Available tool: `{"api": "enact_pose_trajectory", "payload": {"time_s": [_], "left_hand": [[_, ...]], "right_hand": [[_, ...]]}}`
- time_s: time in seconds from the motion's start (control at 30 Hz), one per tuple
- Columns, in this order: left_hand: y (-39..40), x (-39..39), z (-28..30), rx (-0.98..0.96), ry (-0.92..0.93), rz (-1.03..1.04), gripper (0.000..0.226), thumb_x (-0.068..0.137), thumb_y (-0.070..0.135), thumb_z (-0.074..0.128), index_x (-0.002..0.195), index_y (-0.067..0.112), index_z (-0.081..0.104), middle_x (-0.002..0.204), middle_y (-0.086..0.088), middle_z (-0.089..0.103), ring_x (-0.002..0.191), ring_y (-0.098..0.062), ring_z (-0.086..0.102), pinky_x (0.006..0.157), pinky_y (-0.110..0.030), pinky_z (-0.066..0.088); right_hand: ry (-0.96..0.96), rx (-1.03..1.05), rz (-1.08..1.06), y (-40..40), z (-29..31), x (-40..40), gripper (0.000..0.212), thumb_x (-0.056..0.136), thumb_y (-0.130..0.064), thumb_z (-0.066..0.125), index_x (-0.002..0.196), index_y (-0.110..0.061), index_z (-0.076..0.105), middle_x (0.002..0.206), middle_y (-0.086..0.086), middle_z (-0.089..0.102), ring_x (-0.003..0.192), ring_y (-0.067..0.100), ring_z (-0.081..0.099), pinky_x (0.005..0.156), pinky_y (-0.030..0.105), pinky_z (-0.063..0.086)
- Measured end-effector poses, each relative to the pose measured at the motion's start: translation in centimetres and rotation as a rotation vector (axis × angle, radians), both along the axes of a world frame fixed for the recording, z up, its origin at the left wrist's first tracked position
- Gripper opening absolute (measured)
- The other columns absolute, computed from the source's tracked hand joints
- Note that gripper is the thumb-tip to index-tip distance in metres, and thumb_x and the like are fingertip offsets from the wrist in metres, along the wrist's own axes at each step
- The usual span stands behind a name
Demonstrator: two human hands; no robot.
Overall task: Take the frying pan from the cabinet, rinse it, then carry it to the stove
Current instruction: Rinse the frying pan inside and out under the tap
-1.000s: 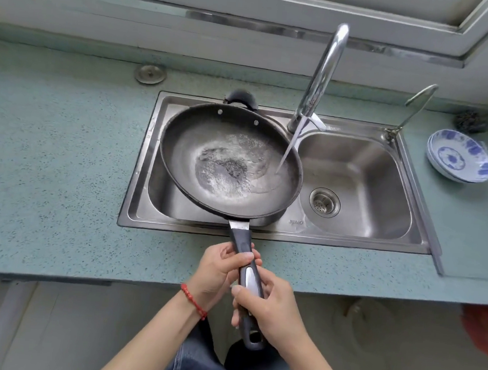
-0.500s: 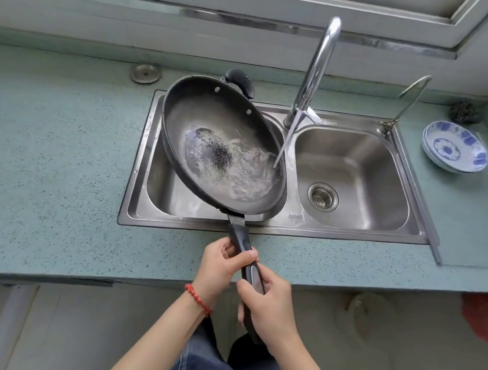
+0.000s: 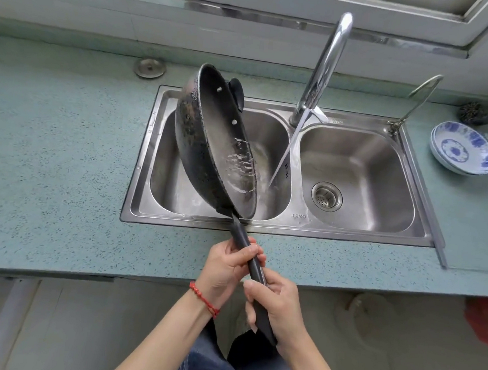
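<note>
Black and scorched on its underside, a frying pan [image 3: 211,141] is being held tipped steeply on edge over the left basin of a stainless steel double sink [image 3: 355,234], its hollow being turned toward the right and toward the tap [image 3: 321,74]. The long axis of the pan is being kept on a diagonal: the small helper handle [image 3: 236,93] is being pointed up and away toward the back of the sink, while the long dark handle [image 3: 246,252] is being run down and to the right, across the front rim of the sink and over the speckled green countertop [image 3: 49,155]. Water is being shed from the lower part of the pan's inside, and a thin stream is being poured from the tap into the same basin just beside the pan's rim.

The handle is being gripped by both hands below the pan and nearer the camera. The upper stretch is being wrapped by the fingers of the left hand [image 3: 224,268], a red cord bracelet [image 3: 204,298] being worn on that wrist; the lower end is being clasped by the right hand [image 3: 280,304], just beneath the left.

A stack of blue-and-white dishes [image 3: 464,152] is being kept on the counter to the right of the sink.
</note>
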State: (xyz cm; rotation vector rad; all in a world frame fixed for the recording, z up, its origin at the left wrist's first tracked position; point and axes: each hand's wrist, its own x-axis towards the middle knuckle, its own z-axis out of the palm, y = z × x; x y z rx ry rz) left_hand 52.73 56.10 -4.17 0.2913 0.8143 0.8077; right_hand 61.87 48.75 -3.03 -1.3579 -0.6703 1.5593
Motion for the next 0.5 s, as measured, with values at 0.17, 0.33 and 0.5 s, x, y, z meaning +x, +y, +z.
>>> {"api": "enact_pose_trajectory", "payload": {"time_s": [0.17, 0.33, 0.5], "left_hand": [[0.0, -0.4, -0.1, 0.104, 0.199, 0.045, 0.013, 0.077, -0.01, 0.057, 0.077, 0.002, 0.053, 0.057, -0.005, 0.061, 0.05, -0.015, 0.062, 0.054, -0.024, 0.055], [-0.2, -0.3, -0.1, 0.28, 0.423, 0.05, 0.017, 0.076, -0.007, 0.062, 0.069, 0.007, 0.055, 0.05, 0.002, 0.067, 0.052, -0.01, 0.065, 0.056, -0.02, 0.055], [-0.3, -0.2, 0.1, 0.327, 0.464, 0.083, 0.017, 0.075, -0.007, 0.064, 0.069, 0.007, 0.054, 0.049, 0.002, 0.066, 0.051, -0.008, 0.065, 0.053, -0.018, 0.052]], "right_hand": [[-0.089, -0.012, 0.092, 0.5, 0.4, 0.7, 0.006, 0.077, -0.01, 0.063, 0.072, -0.008, 0.061, 0.044, 0.005, 0.059, 0.03, 0.015, 0.049, 0.037, 0.021, 0.044], [-0.202, -0.052, 0.071, 0.6, 0.5, 0.6, 0.007, 0.087, -0.001, 0.056, 0.084, -0.006, 0.06, 0.047, -0.001, 0.061, 0.034, 0.012, 0.052, 0.039, 0.02, 0.043], [-0.241, -0.043, 0.007, 0.2, 0.2, -0.2, 0.015, 0.088, -0.006, 0.053, 0.073, -0.006, 0.058, 0.043, 0.001, 0.048, 0.035, 0.015, 0.04, 0.037, 0.025, 0.037]]}}
